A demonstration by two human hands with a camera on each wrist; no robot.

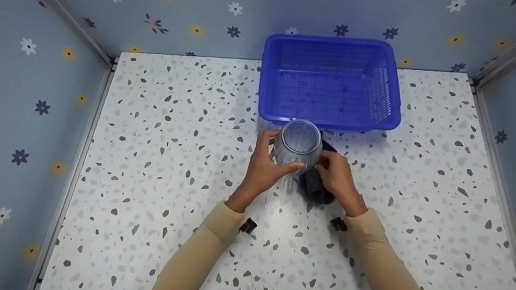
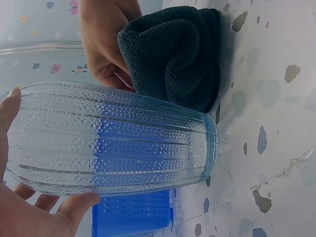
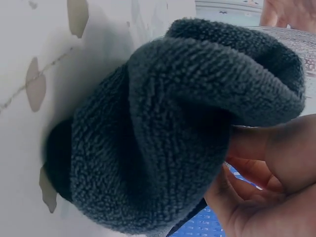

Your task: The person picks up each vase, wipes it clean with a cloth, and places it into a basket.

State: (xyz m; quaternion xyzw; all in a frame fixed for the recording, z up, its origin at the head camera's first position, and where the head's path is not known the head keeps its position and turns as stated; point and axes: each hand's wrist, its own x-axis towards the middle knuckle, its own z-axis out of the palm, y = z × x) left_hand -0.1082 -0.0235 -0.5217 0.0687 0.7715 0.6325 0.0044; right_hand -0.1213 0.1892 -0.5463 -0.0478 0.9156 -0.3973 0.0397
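Fingers (image 1: pixel 263 141) around glass vase (image 1: pixel 294 157), mouth (image 1: pixel 301 137) visible only in head view

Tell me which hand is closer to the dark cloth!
Right. The right hand holds the dark cloth; the left hand holds the glass vase, left of the cloth.

On the table (image 1: pixel 171 108), the cloth (image 1: pixel 314 187) lies right of the vase (image 1: pixel 298 145), the basket (image 1: pixel 268 79) behind both.

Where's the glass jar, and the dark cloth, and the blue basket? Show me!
Glass jar (image 2: pixel 113 143): left wrist view, on the middle of its bumpy side.
Dark cloth (image 3: pixel 165 133): right wrist view, on its bunched folds.
Blue basket (image 1: pixel 269 79): head view, on its rim.
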